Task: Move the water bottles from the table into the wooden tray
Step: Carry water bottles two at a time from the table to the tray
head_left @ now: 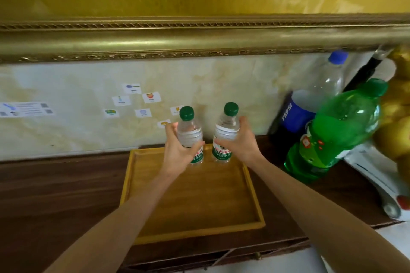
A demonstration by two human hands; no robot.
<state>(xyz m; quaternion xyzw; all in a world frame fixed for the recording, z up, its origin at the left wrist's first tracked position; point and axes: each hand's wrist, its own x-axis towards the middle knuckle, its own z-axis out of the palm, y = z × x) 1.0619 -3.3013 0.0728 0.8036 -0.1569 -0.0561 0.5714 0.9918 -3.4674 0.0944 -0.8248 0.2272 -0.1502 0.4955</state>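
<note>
Two small clear water bottles with green caps and green labels stand upright at the far end of the wooden tray (253, 197). My left hand (177, 150) is wrapped around the left bottle (188, 131). My right hand (240, 142) grips the right bottle (226, 126). Both bottle bases sit low over the tray's far floor; whether they touch it I cannot tell. The tray lies on a dark wooden table (55, 195), and the rest of its floor is bare.
A large Pepsi bottle (310, 104) and a large green soda bottle (337, 133) stand right of the tray. A white object (377, 175) and yellow shapes (397, 117) lie at the far right. A marble wall with small stickers (142, 99) rises behind.
</note>
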